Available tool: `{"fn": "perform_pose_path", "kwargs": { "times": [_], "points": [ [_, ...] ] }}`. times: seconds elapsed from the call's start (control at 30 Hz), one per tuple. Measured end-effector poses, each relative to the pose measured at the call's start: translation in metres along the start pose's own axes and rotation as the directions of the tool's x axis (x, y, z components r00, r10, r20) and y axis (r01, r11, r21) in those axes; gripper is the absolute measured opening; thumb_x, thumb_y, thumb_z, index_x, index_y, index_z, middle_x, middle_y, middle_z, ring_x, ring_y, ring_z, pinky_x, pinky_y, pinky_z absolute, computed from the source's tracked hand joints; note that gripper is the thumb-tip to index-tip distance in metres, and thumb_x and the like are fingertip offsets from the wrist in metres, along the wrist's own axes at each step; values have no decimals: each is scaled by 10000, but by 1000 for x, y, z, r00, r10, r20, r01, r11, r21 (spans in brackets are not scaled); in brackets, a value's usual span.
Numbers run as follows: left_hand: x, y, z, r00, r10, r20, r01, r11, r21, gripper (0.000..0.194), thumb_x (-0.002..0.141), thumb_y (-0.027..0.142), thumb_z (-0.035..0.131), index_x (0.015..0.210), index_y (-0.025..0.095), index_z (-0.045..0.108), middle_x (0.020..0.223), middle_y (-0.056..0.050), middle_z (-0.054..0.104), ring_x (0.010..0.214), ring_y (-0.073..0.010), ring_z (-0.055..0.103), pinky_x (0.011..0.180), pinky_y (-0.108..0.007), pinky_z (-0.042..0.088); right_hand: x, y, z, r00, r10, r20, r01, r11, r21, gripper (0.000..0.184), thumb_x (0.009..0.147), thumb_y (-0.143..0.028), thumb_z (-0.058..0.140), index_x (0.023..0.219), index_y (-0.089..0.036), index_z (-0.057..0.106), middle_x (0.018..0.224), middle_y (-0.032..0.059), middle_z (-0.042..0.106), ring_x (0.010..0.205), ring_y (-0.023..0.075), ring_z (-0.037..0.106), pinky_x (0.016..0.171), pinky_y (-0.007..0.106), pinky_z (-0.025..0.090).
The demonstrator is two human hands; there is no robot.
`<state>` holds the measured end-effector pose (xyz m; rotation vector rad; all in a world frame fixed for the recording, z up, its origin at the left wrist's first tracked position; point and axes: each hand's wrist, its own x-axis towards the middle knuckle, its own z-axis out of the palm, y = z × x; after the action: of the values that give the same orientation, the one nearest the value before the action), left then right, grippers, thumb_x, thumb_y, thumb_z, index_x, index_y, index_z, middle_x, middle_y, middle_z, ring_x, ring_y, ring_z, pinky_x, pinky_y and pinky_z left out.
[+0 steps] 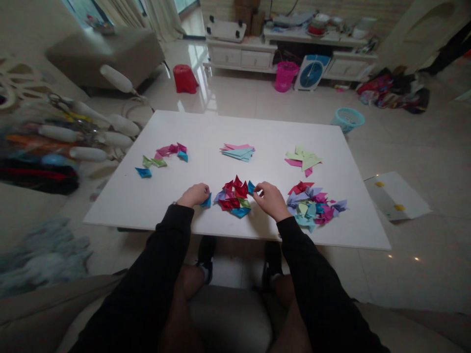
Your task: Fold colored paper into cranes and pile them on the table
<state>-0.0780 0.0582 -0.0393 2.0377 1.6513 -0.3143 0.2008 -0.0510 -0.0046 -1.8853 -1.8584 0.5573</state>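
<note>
On a white table, my left hand is closed on a blue folded paper piece, low over the tabletop. My right hand pinches another blue folded paper piece at the right edge of the middle pile. Between the hands lies that pile of folded paper pieces, mostly red, with lilac, green and blue among them. Close to my right forearm spreads a larger heap of folded papers in lilac, magenta, teal and red.
Toward the back left are pink, green and blue folded pieces. A stack of teal and pink papers lies at the back middle, pale green and pink ones at the back right. A turquoise basket stands beyond the table's far right corner.
</note>
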Motion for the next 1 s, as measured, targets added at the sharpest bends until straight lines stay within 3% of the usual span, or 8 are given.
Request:
{"fn": "perform_pose_path", "kwargs": {
  "times": [0.1, 0.23, 0.37, 0.47, 0.6, 0.73, 0.87, 1.0],
  "points": [
    [-3, 5, -9, 993, -4, -119, -2, 999, -51, 216, 829, 193, 555, 957, 187, 728, 1061, -103, 764, 969, -231, 697, 836, -291, 512, 0, 1, -1, 1000, 0, 4, 0, 1000, 3, 74, 864, -191, 611, 857, -210, 683, 917, 41, 677, 784, 173, 617, 769, 286, 422],
    [-9, 33, -9, 961, 76, -267, -133, 971, -199, 213, 856, 233, 555, 984, 187, 719, 1036, -76, 760, 960, -211, 691, 877, -291, 515, 0, 1, -1, 1000, -6, 5, 6, 1000, 0, 77, 868, -194, 609, 859, -205, 685, 919, 43, 679, 776, 170, 612, 766, 287, 414],
    [-7, 59, 5, 954, 127, -273, -201, 943, -264, 170, 860, 250, 585, 956, 187, 710, 985, -65, 753, 897, -204, 686, 837, -293, 517, -1, -2, 0, 1000, -15, 6, 15, 1000, -7, 83, 865, -184, 604, 853, -203, 684, 929, 43, 686, 766, 165, 606, 759, 286, 405],
    [-4, 57, 9, 956, 165, -241, -239, 918, -318, 216, 891, 312, 591, 1022, 180, 701, 1014, -74, 752, 894, -199, 686, 802, -285, 516, -1, -3, 0, 1000, -12, 12, 12, 1000, -11, 89, 866, -187, 600, 847, -205, 685, 923, 41, 687, 762, 164, 605, 755, 284, 403],
    [-4, 36, 2, 965, 110, -238, -186, 928, -322, 237, 892, 299, 572, 1046, 171, 699, 994, -78, 750, 886, -200, 683, 818, -295, 510, -1, -2, 1, 1000, -12, 20, 12, 1000, 4, 87, 869, -197, 599, 843, -205, 682, 913, 42, 686, 773, 165, 616, 749, 279, 407],
    [-2, 9, -4, 950, -22, -311, -119, 897, -425, 244, 854, 245, 570, 1053, 169, 689, 954, -67, 734, 844, -188, 683, 798, -293, 511, 2, 0, 6, 999, -36, 14, 36, 999, 20, 78, 871, -202, 602, 831, -204, 669, 904, 41, 689, 775, 166, 618, 760, 280, 411],
    [9, -26, -3, 884, -288, -369, -9, 777, -629, 321, 828, 239, 591, 1137, 170, 643, 991, -70, 723, 821, -179, 691, 764, -292, 528, 6, -1, 10, 999, -33, 27, 32, 998, 50, 72, 868, -204, 609, 831, -201, 670, 897, 40, 696, 766, 164, 621, 753, 277, 421],
    [18, -76, -13, 815, -430, -389, 91, 758, -646, 334, 814, 227, 588, 1139, 152, 603, 1000, -103, 710, 869, -214, 691, 793, -335, 545, 8, -1, 10, 999, -36, 22, 34, 997, 71, 80, 873, -212, 602, 835, -202, 673, 896, 40, 703, 751, 162, 623, 748, 279, 432]
  ]
}}
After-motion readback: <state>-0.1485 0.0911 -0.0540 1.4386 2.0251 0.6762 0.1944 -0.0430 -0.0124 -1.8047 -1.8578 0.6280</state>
